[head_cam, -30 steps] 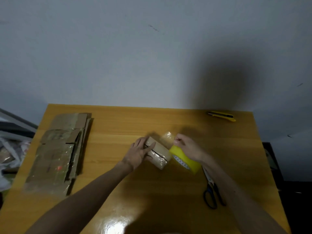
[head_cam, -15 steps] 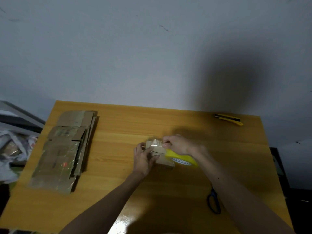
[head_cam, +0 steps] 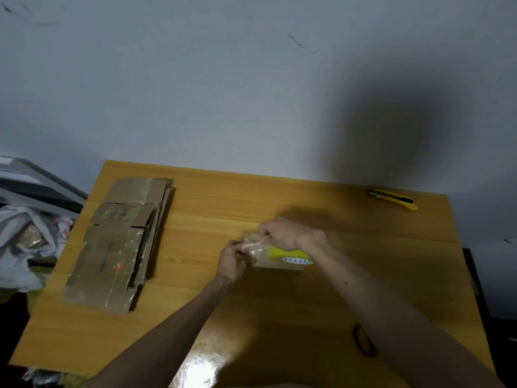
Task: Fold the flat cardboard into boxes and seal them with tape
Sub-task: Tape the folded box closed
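Note:
A small folded cardboard box [head_cam: 275, 263] lies in the middle of the wooden table [head_cam: 363, 247]. My right hand [head_cam: 282, 233] holds the yellow tape roll [head_cam: 291, 254] over the box, fingers curled, and a clear strip of tape [head_cam: 256, 247] runs from it across the box top. My left hand [head_cam: 232, 260] grips the box's left end with fingers curled at the tape strip. A stack of flat cardboard [head_cam: 120, 242] lies at the table's left side.
A yellow utility knife [head_cam: 393, 198] lies at the far right corner. One black scissors handle [head_cam: 363, 344] shows beside my right forearm near the front right. Bags and clutter [head_cam: 25, 242] sit beyond the table's left edge. A wall rises behind the table.
My right hand carried the tape roll from the box's right side over its top, drawing the strip leftward. My left hand shifted from lying on top to gripping the left end.

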